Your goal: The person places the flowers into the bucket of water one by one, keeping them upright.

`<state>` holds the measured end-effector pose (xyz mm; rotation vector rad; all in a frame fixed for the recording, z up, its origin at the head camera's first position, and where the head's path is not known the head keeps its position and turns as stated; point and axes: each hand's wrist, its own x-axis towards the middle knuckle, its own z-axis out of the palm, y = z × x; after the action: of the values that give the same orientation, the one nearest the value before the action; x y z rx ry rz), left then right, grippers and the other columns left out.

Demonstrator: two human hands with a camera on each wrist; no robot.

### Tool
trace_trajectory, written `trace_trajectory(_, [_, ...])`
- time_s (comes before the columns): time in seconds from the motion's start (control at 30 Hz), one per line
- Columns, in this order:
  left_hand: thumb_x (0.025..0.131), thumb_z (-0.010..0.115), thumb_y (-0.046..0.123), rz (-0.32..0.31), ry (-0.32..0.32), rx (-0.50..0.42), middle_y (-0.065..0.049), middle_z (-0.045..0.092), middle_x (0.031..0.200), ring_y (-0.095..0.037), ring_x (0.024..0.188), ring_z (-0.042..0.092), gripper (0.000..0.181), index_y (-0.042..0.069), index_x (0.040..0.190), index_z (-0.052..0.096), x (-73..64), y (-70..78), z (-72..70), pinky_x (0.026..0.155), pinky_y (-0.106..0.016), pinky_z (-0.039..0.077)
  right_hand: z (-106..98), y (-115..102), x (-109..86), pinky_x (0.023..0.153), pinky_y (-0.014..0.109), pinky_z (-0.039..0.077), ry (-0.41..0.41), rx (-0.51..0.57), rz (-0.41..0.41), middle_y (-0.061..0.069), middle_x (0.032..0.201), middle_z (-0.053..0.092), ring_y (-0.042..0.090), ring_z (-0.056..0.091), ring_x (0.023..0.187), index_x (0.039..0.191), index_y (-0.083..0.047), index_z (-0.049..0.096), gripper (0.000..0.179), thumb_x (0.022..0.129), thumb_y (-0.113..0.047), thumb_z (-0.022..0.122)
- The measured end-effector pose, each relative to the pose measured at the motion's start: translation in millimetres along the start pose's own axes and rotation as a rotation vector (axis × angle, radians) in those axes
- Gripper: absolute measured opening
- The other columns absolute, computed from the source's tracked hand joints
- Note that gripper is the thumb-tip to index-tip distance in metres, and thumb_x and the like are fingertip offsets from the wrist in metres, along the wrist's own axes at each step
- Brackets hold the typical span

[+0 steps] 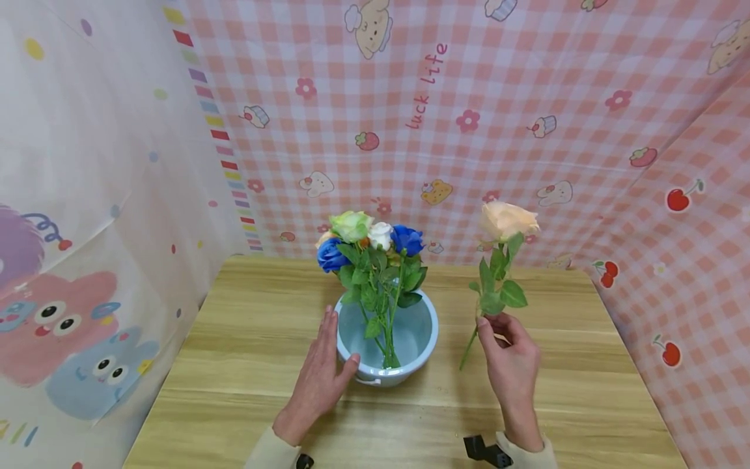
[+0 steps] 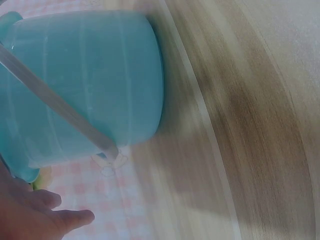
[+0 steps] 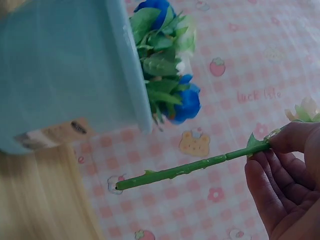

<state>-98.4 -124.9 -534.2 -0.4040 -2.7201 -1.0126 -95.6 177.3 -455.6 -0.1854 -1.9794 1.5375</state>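
Observation:
A light blue bucket (image 1: 430, 335) stands on the wooden table, holding several artificial roses, among them a blue rose (image 1: 407, 240), a green-white rose (image 1: 351, 226) and a white rose (image 1: 380, 235). My left hand (image 1: 319, 371) lies along the bucket's left rim, fingers straight and thumb at the front edge. To the right of the bucket, my right hand (image 1: 511, 355) pinches the stem of a peach rose (image 1: 508, 221) between thumb and fingers. That rose is upright, bloom on top, its bare green stem (image 3: 200, 164) sticking out below the hand.
A wooden table (image 1: 234, 365) carries the bucket. Behind it hangs a pink checked cloth (image 1: 328, 156), with a white cartoon-print cloth (image 1: 135, 215) on the left. The bucket's handle (image 2: 60, 104) hangs against its side.

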Motion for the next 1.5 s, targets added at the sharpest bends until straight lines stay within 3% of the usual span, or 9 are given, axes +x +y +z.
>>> trace_trajectory(0.43, [0.103,0.053,0.042,-0.011,-0.007,0.006,-0.016,0.008,0.173,-0.032,0.158,0.014,0.086,0.002,0.166,0.01,0.4,1.0,-0.7,0.118,-0.064,0.029,16.5,-22.1,-0.1,0.069,0.013,0.057,-0.041,0.069,-0.036,-0.004,0.085,0.07,0.004,0.069,0.077,0.099,0.007,0.073,0.009,0.093,0.0,0.073])
trace_trajectory(0.83, [0.104,0.05,0.046,-0.002,-0.002,-0.002,-0.012,0.005,0.174,-0.037,0.157,0.018,0.086,0.002,0.166,0.01,-0.1,0.1,0.2,0.116,-0.066,0.03,36.7,-39.3,-4.1,0.068,0.014,0.057,-0.079,0.12,-0.067,0.017,0.085,0.073,0.001,0.068,0.075,0.093,0.006,0.074,0.006,0.091,0.001,0.074])
trace_trajectory(1.3, [0.103,0.051,0.045,-0.008,-0.001,-0.011,-0.013,0.006,0.174,-0.036,0.157,0.017,0.086,0.001,0.165,0.011,0.5,-0.2,1.1,0.116,-0.066,0.03,57.3,-30.5,-11.6,0.071,0.017,0.059,-0.197,0.123,-0.071,0.014,0.085,0.074,0.006,0.068,0.077,0.094,0.004,0.074,0.004,0.091,0.002,0.075])
trace_trajectory(1.5, [0.103,0.051,0.044,-0.013,-0.003,-0.014,-0.012,0.005,0.174,-0.033,0.157,0.015,0.086,0.001,0.165,0.01,0.3,-0.1,0.8,0.117,-0.066,0.03,66.2,-21.4,-13.6,0.069,0.017,0.059,-0.241,0.054,-0.096,0.012,0.086,0.075,0.008,0.07,0.076,0.094,0.003,0.074,0.005,0.09,0.002,0.076])
